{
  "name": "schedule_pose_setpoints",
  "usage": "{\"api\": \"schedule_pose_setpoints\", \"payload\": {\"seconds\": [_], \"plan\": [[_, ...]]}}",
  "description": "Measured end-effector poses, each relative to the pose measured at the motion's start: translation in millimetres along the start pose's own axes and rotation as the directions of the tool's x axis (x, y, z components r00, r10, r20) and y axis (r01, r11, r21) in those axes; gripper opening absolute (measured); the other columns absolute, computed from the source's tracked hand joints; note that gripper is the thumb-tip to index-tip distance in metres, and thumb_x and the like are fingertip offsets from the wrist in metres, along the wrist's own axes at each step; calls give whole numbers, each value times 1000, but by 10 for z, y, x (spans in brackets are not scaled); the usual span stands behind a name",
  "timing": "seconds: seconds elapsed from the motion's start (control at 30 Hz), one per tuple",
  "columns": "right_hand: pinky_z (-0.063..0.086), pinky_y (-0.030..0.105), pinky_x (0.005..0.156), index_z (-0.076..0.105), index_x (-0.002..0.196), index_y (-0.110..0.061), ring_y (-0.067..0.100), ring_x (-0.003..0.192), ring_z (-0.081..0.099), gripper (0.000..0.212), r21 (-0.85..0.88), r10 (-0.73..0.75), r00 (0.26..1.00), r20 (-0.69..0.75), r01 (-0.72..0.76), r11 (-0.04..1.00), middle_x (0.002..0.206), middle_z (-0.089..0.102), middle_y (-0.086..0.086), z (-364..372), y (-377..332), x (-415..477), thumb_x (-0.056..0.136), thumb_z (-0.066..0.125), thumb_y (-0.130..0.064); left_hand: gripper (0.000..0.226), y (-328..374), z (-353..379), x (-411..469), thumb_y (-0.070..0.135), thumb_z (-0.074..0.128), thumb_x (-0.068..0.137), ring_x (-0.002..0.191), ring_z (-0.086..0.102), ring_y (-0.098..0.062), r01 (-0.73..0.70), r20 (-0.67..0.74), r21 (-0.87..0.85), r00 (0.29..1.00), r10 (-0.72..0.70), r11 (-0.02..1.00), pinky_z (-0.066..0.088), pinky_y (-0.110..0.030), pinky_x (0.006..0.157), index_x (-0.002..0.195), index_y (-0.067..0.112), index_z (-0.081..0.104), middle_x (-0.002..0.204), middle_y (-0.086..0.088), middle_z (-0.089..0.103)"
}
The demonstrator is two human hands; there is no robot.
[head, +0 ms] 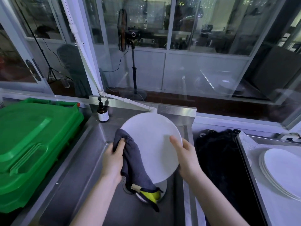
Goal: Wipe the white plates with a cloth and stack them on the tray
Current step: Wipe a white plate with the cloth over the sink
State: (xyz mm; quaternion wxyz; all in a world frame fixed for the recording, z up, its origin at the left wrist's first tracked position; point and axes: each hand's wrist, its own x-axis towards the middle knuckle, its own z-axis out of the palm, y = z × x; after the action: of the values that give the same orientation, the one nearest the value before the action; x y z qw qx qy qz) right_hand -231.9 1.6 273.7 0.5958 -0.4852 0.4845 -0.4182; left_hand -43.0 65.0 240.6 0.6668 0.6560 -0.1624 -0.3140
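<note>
So the plate (151,144) is up in the air over the steel sink (78,185), tilted with its face toward the camera, not on the tray yet. The right hand (187,154) has it by the right edge: its thumb (175,141) lies flat across the face, and the other fingers go behind the rim where you can't see them. The left hand (114,159) is curled round a dark grey cloth (133,160), bunching it against the plate's left edge. The rest of the cloth hangs down past the bottom rim, and there's a yellow-green bit at the dangling end, low over the sink. Off to the right, a stack (283,170) of white plates already sits on the tray (244,156), well apart from the one being held. A big green bin (32,144) is right up against the sink's left side, and a brown pump bottle (103,113) stands at the sink's back left corner. Something black fills the gap between sink and tray, can't tell what it is.
</note>
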Motion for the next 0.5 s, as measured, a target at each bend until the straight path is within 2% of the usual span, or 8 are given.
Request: {"api": "schedule_pose_setpoints", "payload": {"seconds": [0.07,0.13,0.2,0.27,0.33,0.4,0.43,0.5], "plan": [[44,17,58,74,76,-26,5,64,59,18,-150,-114,979,168,140,979,70,68,-12,-151,-190,90,93,71,-34,17,80,-92,53,28,64,94,65,67,-2,-142,79,113,988,134,983,46,-11,51,83,14,67,69,7,72],[44,18,61,74,82,-21,3,67,59,20,-294,-135,927,350,246,924,74,67,-12,-194,-425,194,90,73,-39,15,192,-102,81,23,68,90,64,63,-3,-307,268,255,934,238,917,46,-11,56,78,15,65,68,1,70],[47,32,68,72,91,-6,8,73,54,47,-480,-92,852,516,376,792,78,63,-4,-105,-555,260,85,70,-53,16,270,-41,80,18,72,87,62,56,-4,-423,452,301,853,263,855,44,-16,58,75,12,63,70,-9,67],[48,46,77,64,96,10,23,74,48,67,-573,-48,814,578,447,687,82,61,11,-6,-546,290,86,65,-57,16,299,14,73,19,73,85,64,53,-5,-473,531,290,803,271,832,43,-18,59,77,9,63,73,-14,66],[41,39,66,60,86,12,26,68,41,65,-573,-83,832,549,447,687,72,52,13,-5,-542,289,88,66,-53,23,290,4,93,33,72,81,66,56,-5,-462,517,282,812,273,841,45,-19,62,80,11,65,76,-12,68],[31,32,58,56,70,-2,17,61,37,54,-528,-113,892,437,356,771,64,42,4,-70,-555,281,87,69,-51,19,210,-39,98,38,68,83,66,61,-3,-390,413,261,872,263,883,47,-17,62,79,19,66,72,-5,68],[31,30,57,57,68,-7,14,58,39,47,-454,-131,932,338,284,845,62,43,1,-82,-540,275,88,70,-47,15,134,-36,74,34,66,88,67,63,-4,-331,313,236,916,251,914,48,-17,61,77,23,66,68,0,69],[34,29,57,59,67,-3,13,58,43,45,-220,-146,988,56,155,963,60,48,-2,16,-429,198,92,69,-40,23,-48,51,-12,32,62,94,67,66,-9,-147,24,115,989,146,982,48,-19,57,74,22,65,63,9,69]]}}
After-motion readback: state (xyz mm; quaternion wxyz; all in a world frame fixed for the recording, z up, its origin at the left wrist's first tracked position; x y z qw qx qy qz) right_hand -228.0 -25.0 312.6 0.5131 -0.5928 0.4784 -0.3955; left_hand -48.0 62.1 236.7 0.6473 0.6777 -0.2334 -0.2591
